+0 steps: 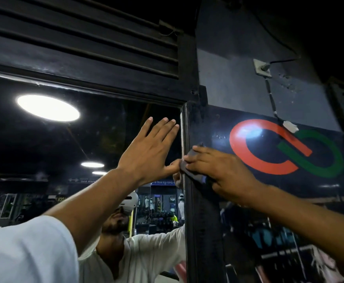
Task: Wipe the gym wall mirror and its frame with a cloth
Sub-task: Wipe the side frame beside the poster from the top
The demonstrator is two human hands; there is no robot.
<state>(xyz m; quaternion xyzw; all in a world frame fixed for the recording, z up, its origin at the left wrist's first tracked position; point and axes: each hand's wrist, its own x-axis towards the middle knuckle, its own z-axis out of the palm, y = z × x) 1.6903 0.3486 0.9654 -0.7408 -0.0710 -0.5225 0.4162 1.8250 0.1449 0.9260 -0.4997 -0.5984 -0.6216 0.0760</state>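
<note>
The left hand [146, 148] is held flat against the mirror [44, 150] near its upper right corner, the fingers [163, 127] released, straight and close together. The dark cloth [193, 174] is pressed by the right hand [224, 172] onto the black vertical frame [197, 221] at the mirror's right edge, just beside the left thumb; the right fingers are laid nearly straight over it, not clenched. 3 round ceiling lights [48, 107] and a person in a white shirt are reflected in the glass. A red and green logo [285, 152] is seen on the wall to the right, and black louvres [85, 37] above.
</note>
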